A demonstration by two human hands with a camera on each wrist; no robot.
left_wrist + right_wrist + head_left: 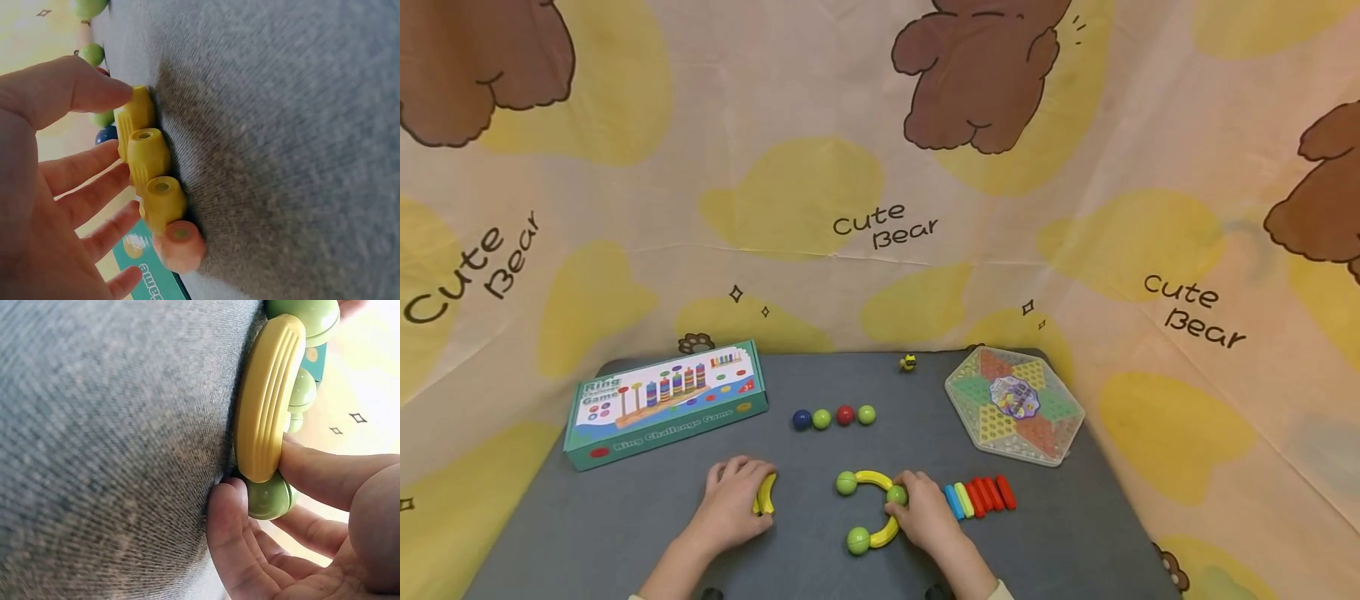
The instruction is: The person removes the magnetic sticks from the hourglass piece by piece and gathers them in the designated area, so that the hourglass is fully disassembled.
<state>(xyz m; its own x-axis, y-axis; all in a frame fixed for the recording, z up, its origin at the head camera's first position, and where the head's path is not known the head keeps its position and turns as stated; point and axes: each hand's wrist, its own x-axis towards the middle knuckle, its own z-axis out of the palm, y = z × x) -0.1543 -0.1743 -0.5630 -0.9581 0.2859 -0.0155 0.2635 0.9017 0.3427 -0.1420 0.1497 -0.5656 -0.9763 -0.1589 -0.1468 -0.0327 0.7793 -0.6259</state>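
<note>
My left hand point(737, 504) arches over a row of curved yellow sticks point(765, 496). In the left wrist view its thumb presses the end of the outermost yellow stick point(140, 112), fingers lying behind the row. An orange stick point(181, 247) closes that row, and the facing ends have round holes. My right hand point(925, 508) pinches the middle green ball point(897, 496) of a curved chain. Two yellow sticks point(269, 400) link it to a green ball point(846, 482) at the far end and another green ball point(858, 540) nearer me. The right thumb touches the nearer stick.
Right of my right hand lie several short red, yellow-green and blue sticks point(985, 497). Blue, green and red balls point(845, 415) line up farther back. A ring game box point(666, 404) sits left, a hexagonal board game case point(1015, 406) right, a small yellow-black figure point(907, 362) behind.
</note>
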